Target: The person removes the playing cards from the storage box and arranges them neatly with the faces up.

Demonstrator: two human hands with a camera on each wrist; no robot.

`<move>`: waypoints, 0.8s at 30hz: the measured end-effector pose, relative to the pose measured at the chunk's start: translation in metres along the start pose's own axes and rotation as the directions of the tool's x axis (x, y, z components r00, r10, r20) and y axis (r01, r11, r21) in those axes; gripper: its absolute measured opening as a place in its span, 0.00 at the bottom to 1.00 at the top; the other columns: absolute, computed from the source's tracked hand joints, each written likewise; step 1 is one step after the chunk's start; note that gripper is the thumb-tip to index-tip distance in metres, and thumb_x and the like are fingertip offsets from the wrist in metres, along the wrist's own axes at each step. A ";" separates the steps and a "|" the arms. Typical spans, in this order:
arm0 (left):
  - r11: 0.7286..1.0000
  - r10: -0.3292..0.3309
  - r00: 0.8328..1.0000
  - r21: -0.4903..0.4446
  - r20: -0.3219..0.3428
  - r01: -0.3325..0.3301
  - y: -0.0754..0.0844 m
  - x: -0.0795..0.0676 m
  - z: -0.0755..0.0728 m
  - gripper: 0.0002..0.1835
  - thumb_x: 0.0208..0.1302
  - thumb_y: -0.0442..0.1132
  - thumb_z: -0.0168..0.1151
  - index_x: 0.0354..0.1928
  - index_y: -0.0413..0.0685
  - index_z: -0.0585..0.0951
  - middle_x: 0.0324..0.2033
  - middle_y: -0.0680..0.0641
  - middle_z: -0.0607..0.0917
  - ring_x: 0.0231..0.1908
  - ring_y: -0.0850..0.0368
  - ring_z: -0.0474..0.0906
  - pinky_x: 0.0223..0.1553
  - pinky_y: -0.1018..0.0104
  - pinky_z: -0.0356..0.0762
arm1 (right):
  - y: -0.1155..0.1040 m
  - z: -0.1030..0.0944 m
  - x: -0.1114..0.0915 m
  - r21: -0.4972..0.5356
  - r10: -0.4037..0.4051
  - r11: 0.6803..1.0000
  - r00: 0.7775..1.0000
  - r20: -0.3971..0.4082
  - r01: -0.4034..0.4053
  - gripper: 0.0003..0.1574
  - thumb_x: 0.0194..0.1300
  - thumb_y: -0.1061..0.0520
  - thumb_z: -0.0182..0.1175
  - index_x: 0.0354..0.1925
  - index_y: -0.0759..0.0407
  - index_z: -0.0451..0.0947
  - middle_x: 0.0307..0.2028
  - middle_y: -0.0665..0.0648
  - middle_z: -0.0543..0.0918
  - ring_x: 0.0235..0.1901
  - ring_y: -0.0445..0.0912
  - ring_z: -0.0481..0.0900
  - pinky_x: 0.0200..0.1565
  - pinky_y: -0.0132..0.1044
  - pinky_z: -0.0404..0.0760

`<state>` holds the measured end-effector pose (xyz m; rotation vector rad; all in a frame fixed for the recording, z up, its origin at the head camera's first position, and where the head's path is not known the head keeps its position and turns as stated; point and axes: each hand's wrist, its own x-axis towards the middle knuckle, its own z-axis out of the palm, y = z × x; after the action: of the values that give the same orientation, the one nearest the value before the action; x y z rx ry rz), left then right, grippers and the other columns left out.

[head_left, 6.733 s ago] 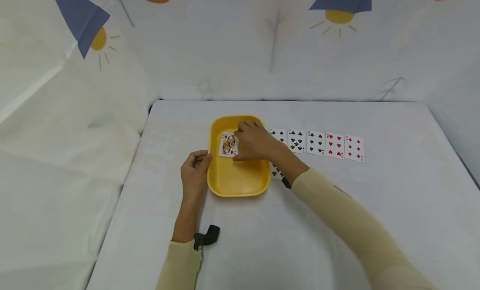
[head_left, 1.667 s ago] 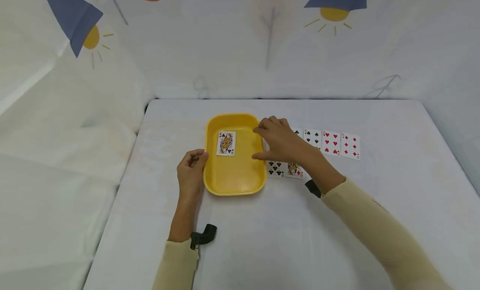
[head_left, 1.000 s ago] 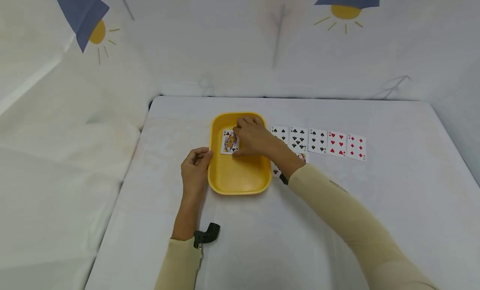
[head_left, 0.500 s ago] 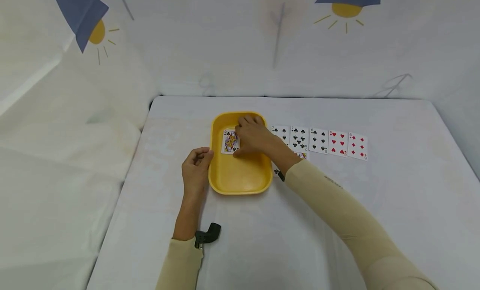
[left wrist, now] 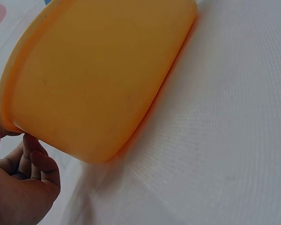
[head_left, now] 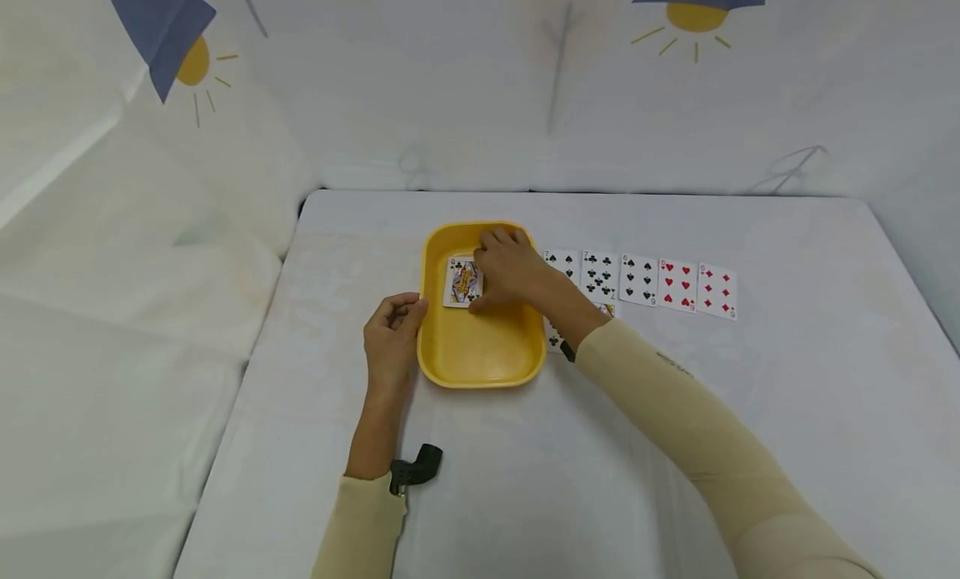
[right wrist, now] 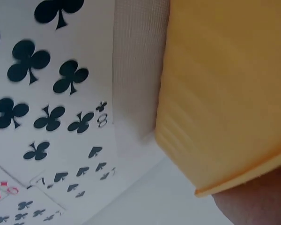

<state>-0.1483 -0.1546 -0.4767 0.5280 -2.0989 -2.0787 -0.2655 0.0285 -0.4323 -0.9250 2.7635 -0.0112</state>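
Observation:
My left hand [head_left: 390,337] pinches the left rim of a yellow plastic tray [head_left: 480,371]; in the left wrist view, its curled fingers [left wrist: 40,161] sit under the rim. Inside the tray lies a face-up playing card, the queen of clubs [head_left: 462,283], possibly on top of others. My right hand [head_left: 513,271] reaches over the tray's right side, its bent fingers and thumb at the card's right edge, seeming to pinch it. Its fingertips are partly hidden. The right wrist view shows mainly the tray's outer wall [right wrist: 225,93].
Right of the tray, a row of face-up cards runs along the white table: seven of spades [head_left: 562,262], seven of clubs [head_left: 600,275], then sixes of spades [head_left: 638,279], hearts [head_left: 677,285] and diamonds [head_left: 717,291]. An eight of clubs [right wrist: 47,93] and another card lie below, partly under the right arm.
A queen of diamonds has gone from the tray to the table beside the eight of clubs. My right hand has come back into the tray to the queen of clubs. The left hand keeps its place.

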 end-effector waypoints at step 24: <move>0.999 -0.027 1.000 0.046 -0.001 0.027 0.001 0.006 -0.007 0.16 0.69 0.46 0.65 0.51 0.43 0.82 0.42 0.45 0.80 0.39 0.53 0.77 0.38 0.73 0.79 | 0.008 -0.028 -0.061 0.043 -0.051 0.998 0.992 -0.116 0.056 0.55 0.49 0.25 0.70 0.63 0.59 0.74 0.58 0.56 0.70 0.60 0.53 0.61 0.64 0.51 0.56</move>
<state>-0.1519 -0.1637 -0.4769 0.5663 -2.1566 -2.0488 -0.2294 0.0695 -0.3927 -1.0164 2.8288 -0.1409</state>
